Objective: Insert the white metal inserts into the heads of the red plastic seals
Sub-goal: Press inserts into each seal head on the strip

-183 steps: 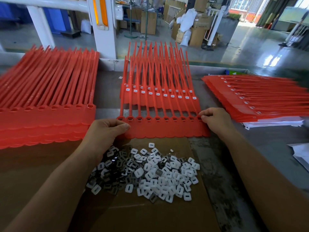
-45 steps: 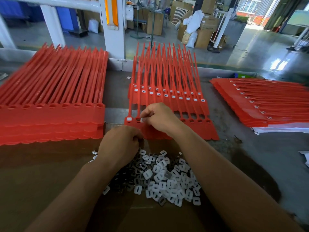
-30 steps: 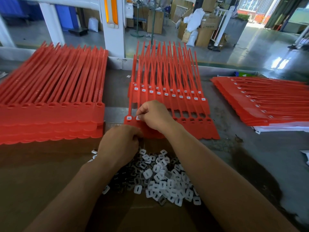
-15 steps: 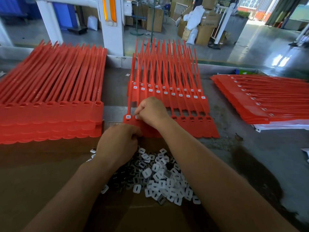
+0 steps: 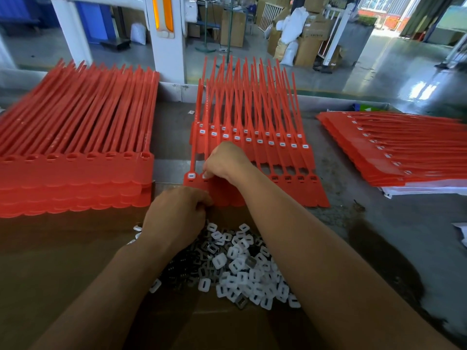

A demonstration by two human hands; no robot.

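- The right hand (image 5: 225, 162) is curled, its fingertips pinching a white insert (image 5: 205, 176) down at the second head from the left of the front strip of red plastic seals (image 5: 298, 192). This strip is a joined row lying flat on the grey counter (image 5: 379, 236).
- The leftmost head of that strip carries a seated insert (image 5: 190, 175); the four heads visible to the right of the wrist are hollow.
- The left hand (image 5: 177, 213) is curled, with its fingertips touching the strip's near edge. I cannot tell whether it grips the edge or holds anything inside.
- A pile of loose white square metal inserts (image 5: 240, 269) lies on a brown cardboard sheet (image 5: 50, 261), just in front of the strip and partly under both forearms.
- Behind the strip lies a middle stack of red seals (image 5: 252, 140) with white inserts in their heads.
- At the left sits a thick stack of hollow-headed red seals (image 5: 75, 173). At the right, well apart, is a fanned stack of fitted red seals (image 5: 391, 152).
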